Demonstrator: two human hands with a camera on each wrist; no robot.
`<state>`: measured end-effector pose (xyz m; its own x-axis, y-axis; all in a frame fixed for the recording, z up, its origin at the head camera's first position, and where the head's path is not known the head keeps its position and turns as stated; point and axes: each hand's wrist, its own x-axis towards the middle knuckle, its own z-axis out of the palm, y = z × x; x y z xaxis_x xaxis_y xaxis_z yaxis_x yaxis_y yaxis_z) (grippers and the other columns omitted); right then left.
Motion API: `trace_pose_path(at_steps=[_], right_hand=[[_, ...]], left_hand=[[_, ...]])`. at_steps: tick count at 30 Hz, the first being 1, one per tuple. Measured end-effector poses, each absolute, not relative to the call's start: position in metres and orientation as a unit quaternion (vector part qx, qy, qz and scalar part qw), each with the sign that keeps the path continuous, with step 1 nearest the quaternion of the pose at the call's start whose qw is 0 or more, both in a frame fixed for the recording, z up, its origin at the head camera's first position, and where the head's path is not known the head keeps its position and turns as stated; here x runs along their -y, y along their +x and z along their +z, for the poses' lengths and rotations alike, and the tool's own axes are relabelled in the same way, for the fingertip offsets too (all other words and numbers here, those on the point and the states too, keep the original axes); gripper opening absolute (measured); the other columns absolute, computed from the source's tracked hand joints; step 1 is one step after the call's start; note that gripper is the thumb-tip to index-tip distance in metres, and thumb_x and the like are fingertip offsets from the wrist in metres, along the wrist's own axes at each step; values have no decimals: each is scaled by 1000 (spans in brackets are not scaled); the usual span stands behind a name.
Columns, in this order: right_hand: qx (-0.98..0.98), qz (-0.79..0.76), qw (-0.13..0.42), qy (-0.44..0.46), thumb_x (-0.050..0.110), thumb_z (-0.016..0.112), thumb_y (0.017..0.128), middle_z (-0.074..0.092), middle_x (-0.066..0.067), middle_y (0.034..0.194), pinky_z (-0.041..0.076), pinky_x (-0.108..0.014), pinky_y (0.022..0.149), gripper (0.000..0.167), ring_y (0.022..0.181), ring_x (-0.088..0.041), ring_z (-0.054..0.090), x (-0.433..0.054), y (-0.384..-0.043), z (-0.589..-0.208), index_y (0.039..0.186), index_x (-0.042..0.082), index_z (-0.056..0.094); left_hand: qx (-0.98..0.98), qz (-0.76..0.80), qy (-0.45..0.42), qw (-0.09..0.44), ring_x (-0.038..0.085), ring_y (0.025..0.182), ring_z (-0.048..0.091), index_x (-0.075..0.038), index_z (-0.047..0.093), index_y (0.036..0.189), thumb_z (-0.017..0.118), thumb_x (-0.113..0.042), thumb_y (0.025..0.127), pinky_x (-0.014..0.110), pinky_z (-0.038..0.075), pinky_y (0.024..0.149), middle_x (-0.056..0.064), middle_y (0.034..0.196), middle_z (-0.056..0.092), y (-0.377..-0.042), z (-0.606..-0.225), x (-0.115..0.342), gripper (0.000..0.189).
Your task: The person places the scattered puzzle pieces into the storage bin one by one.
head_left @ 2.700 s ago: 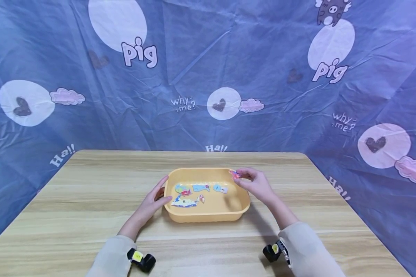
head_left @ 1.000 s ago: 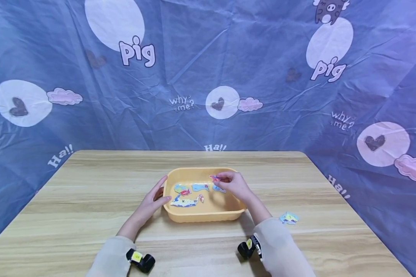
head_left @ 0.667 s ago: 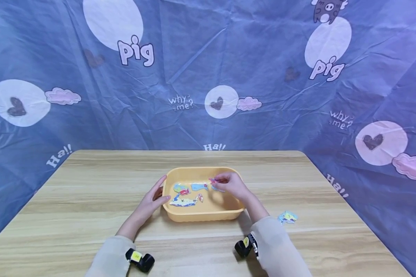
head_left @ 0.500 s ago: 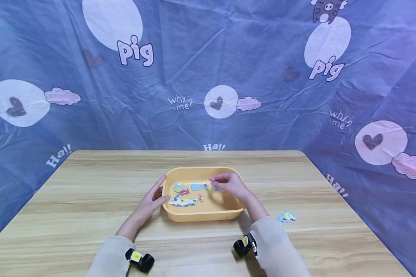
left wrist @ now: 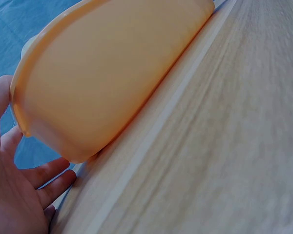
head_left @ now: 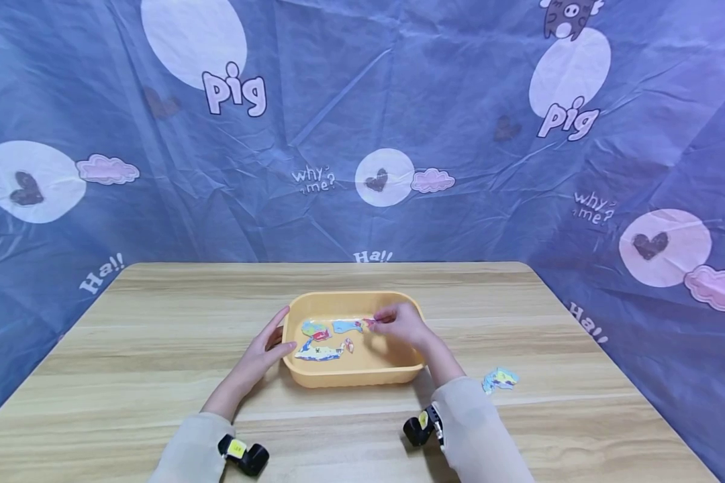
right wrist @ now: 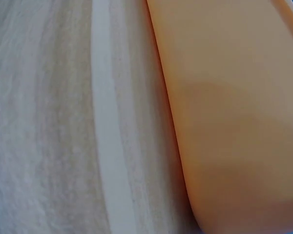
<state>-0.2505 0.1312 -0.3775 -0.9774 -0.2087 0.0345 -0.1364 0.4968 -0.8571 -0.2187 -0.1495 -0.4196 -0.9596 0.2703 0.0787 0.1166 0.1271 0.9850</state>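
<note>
A shallow yellow plastic basin (head_left: 350,378) sits on the table, with several colourful flat cutouts inside. My left hand (head_left: 264,349) holds its left end, thumb over the rim and fingers outside along the wall; the left wrist view shows the same hand (left wrist: 19,190) against the orange-looking basin wall (left wrist: 102,73). Inside the basin, my right hand (head_left: 401,324) pinches a small red cutout (head_left: 370,323), low near the floor and slightly blurred. Just left of it lies a light-blue fish-shaped cutout (head_left: 346,326). The right wrist view shows only the basin's side (right wrist: 234,97) and table, no hand.
A green and red cutout (head_left: 315,329) and a larger cream and blue one (head_left: 319,351) lie in the basin's left half. A light-blue and yellow cutout (head_left: 501,379) rests on the wooden table (head_left: 157,322) right of the basin. Patterned blue cloth (head_left: 314,228) hangs behind.
My right hand has carried the red cutout leftward from the basin's right edge and down towards its floor, now covering the blue-and-white piece there. My left hand stays on the rim.
</note>
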Motion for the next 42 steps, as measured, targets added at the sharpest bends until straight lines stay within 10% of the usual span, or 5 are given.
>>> trace_pose_path(at_steps=[42], right_hand=[[-924,-340,52,-165,12,72,68,53,2,62,39,-22,51,15,56,-9,46,-128,-243,-378,70,4,59]], left_hand=[[-747,649,127,63,27,115,36,-27,20,138,56,-16,83,43,25,95,14,130,35,-218,-418,150,66]])
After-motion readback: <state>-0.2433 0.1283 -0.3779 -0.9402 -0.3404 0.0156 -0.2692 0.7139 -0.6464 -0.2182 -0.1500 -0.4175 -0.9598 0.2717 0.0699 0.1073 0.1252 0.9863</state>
